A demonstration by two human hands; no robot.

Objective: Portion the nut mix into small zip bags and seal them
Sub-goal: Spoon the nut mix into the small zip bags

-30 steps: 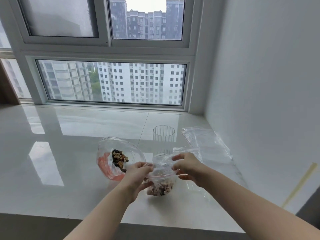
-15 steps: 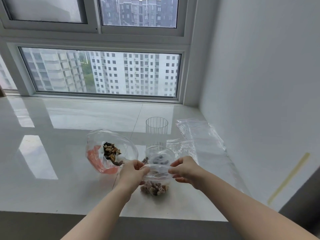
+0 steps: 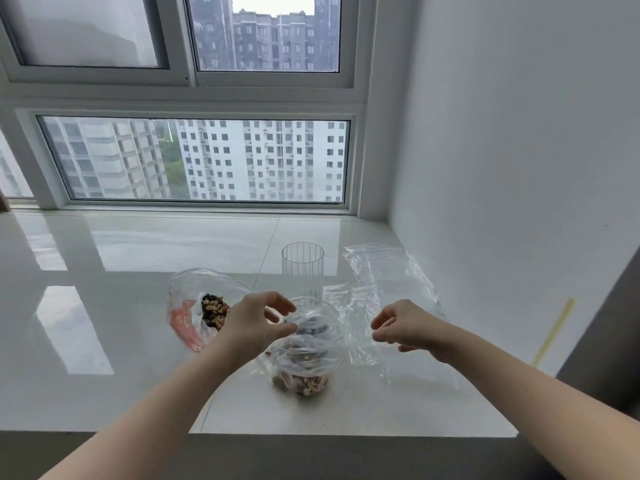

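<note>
my small zip bag (image 3: 304, 355) sits upright on the white bench (image 3: 104, 341) near its front edge, nuts (image 3: 304, 382) piled in its bottom and its mouth gaping wide, not sealed. my left hand (image 3: 256, 327) is just left of the bag, thumb and fingertips at the left side of its rim; i cannot tell whether they truly pinch the plastic or only touch it. my right hand (image 3: 405, 327) hangs to the right of the bag, clear of it, fingers loosely curled and holding nothing. left of the bag and a little further back lies the big bag of nut mix (image 3: 204, 306), open, with something orange inside. right of the small bag lie flat empty zip bags (image 3: 381, 282). behind the small bag stands a clear ribbed glass (image 3: 302, 268), and beyond that the window (image 3: 207, 161).
</note>
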